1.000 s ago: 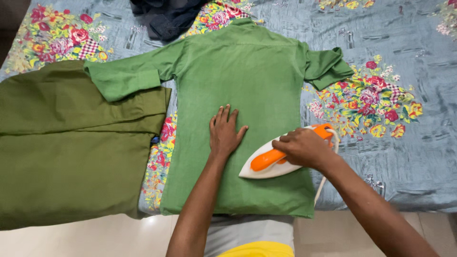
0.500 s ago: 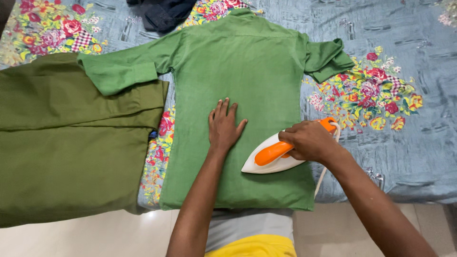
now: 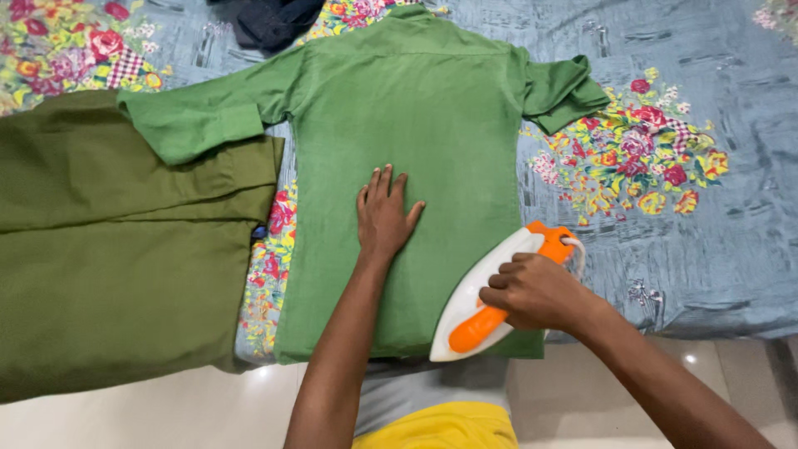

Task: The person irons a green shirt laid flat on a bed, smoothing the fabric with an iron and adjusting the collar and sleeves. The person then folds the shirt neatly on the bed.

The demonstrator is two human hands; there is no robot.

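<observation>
No package, label, sign or screen shows anywhere in the frame (only cloth and an iron fill the view, none of it bearing a tag or printed panel that can be made out).
</observation>
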